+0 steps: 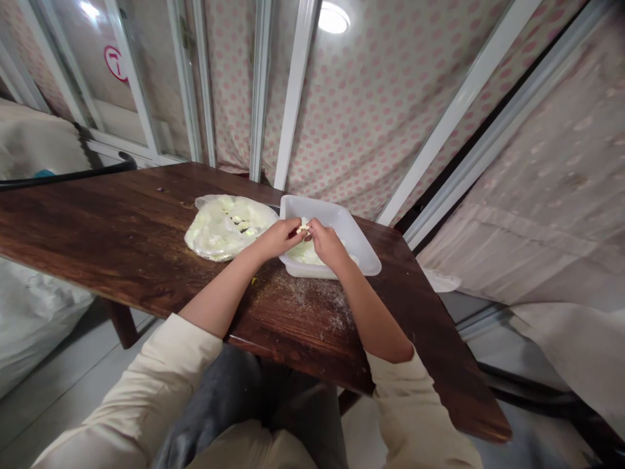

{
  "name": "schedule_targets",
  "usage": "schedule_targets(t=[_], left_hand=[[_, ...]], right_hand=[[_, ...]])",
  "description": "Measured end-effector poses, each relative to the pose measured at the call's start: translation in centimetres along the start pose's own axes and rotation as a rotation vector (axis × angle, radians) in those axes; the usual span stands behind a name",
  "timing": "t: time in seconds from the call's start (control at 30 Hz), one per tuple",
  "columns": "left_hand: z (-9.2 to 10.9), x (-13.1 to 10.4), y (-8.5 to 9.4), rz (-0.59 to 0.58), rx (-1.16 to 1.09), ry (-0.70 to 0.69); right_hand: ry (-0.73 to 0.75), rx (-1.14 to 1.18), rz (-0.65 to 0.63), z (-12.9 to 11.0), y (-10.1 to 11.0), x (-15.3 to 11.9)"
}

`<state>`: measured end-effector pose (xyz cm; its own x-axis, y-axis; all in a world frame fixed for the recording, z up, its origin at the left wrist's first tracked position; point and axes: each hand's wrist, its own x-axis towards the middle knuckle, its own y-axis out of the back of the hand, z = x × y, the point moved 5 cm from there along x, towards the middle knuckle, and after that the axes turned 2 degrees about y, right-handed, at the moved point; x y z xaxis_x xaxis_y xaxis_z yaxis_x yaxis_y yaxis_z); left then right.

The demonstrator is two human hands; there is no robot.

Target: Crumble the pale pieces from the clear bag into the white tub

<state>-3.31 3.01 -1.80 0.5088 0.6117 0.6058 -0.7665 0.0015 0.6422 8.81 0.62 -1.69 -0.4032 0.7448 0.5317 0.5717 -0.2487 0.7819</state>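
Over a white plastic tub [359, 238] on the table, my two hands meet fingertip to fingertip. My left hand [279, 240] and my right hand [328, 244] both pinch a small pale-yellow piece [303, 228], whose exact kind I cannot make out. More pale-yellow material [312, 253] lies in the bottom of the tub, partly hidden by my hands. Just left of the tub rests a clear plastic bag [215, 231] filled with similar pale-yellow pieces, with dark gaps showing in its middle.
The dark wooden table [405, 312] has whitish powder or crumbs [312, 299] scattered near its front edge. A large white sack [34, 312] stands on the floor at the left. Framed glass panels with a dotted curtain [361, 117] rise behind the table.
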Motion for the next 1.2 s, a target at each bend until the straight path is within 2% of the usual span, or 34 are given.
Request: schedule_targets(t=[0.1,0.27,0.33,0.43,0.5,0.6,0.77,0.97,1.1,1.2], left_hand=[[0.0,0.0,-0.1,0.019,0.016,0.027],[-0.1,-0.2,-0.1,0.085,0.185,0.149],[0.1,-0.2,-0.1,0.055,0.187,0.123],[0.6,-0.1,-0.2,-0.017,0.11,0.012],[0.7,-0.1,-0.1,-0.028,0.074,-0.015],[0.3,0.0,-0.2,-0.033,0.003,0.017],[-0.2,0.1,-0.7,-0.053,-0.24,0.037],[-0.3,0.0,-1.4,-0.123,-0.275,0.064],[-0.5,0.1,-1.6,-0.147,-0.427,0.085],[-0.9,0.1,-1.7,-0.168,-0.509,0.139]], right_hand=[[-0.013,-0.059,-0.012,-0.1,-0.1,0.1],[-0.021,-0.145,-0.013,-0.5,0.0,0.1],[-0.013,-0.105,0.004,-0.5,0.1,0.1],[-0.004,-0.073,0.029,-0.3,0.1,0.2],[-0.016,-0.079,0.037,0.0,0.0,0.2],[-0.036,-0.027,0.029,0.6,-0.2,0.2],[-0.04,0.236,0.02,1.2,-0.5,0.3],[0.036,0.183,0.086,0.7,0.0,0.5],[0.016,0.204,0.099,0.9,-0.1,0.5],[-0.016,0.298,0.057,1.2,-0.5,0.4]])
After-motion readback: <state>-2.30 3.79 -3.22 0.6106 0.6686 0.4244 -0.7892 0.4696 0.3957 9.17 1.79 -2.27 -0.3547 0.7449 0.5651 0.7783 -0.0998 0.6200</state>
